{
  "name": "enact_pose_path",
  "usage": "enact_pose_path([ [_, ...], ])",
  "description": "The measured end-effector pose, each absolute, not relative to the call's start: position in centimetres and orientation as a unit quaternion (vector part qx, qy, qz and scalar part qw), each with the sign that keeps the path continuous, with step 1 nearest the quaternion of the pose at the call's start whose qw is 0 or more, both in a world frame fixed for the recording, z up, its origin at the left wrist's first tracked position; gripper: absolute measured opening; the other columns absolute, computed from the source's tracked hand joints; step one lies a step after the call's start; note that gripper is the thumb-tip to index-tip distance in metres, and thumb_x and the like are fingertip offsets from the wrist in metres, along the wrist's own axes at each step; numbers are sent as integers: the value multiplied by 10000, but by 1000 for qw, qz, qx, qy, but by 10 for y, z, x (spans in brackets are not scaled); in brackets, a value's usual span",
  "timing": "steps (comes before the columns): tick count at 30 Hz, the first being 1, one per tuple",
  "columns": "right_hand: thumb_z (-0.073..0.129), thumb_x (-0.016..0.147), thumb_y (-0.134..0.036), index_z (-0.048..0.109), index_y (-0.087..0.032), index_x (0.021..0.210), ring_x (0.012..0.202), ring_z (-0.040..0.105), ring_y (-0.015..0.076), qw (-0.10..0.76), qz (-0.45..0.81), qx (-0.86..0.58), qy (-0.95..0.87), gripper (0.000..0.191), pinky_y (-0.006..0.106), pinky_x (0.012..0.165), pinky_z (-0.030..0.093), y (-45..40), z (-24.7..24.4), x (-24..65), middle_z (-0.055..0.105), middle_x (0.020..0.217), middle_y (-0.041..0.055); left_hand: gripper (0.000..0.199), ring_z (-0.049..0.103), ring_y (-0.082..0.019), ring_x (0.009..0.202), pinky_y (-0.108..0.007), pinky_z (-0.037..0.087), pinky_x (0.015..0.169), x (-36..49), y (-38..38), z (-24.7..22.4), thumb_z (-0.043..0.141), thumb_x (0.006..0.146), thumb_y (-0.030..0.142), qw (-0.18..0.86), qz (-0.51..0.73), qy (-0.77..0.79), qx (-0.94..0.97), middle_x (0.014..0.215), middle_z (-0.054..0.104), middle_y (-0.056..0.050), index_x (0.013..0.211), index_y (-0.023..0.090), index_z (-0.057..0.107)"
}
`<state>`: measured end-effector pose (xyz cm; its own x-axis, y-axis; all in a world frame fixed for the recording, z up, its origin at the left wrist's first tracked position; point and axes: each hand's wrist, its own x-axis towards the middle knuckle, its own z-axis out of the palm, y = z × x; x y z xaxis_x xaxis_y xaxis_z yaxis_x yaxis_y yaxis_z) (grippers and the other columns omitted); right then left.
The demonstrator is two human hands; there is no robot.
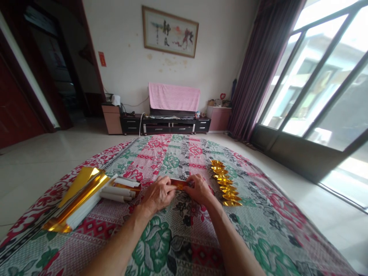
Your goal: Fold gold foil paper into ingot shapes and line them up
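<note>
Between my two hands a small piece of gold foil paper (179,184) lies low over the patterned cloth, a pale edge showing along its far side. My left hand (161,193) grips its left end, fingers bent and pressed together. At the right end, my right hand (199,188) pinches it between thumb and fingers. To the right stands a row of several folded gold foil boat shapes (227,184). On the left are rolled white-backed paper pieces (119,191) and a stack of gold foil sheets (83,199), partly curled.
A floral cloth (172,161) covers the round table. Beyond it, a low black cabinet (172,126) carries a screen under a pink towel (174,96). A purple curtain (255,69) and large windows are at the right, a dark doorway at the left.
</note>
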<state>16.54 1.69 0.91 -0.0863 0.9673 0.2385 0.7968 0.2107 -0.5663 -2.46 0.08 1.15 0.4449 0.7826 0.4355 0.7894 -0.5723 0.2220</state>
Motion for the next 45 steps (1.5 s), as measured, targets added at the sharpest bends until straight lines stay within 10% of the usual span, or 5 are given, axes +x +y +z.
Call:
enact_pose_path([
  [12,654,668,-285,630,-176,852,750,532,131,275,151,-624,-716,215,232,683,403,13,17,163,556,921,49,227,498,-143,768,-254,404,722,-33,4,12,498,781,192,23,-271,-492,-827,710,551,-28,646,207,680],
  [23,654,658,-279,639,-182,849,762,527,147,281,145,-628,-711,214,249,688,399,16,13,161,551,907,52,348,530,-226,822,-320,408,715,-6,4,11,552,722,525,69,-258,-603,-752,757,565,-67,707,179,586],
  [45,542,688,-206,643,-176,869,766,527,141,276,183,-633,-700,209,230,692,402,16,20,163,562,893,46,128,554,-188,802,-283,394,703,-18,20,10,590,681,299,-56,-231,-647,-725,806,628,-41,752,196,615],
])
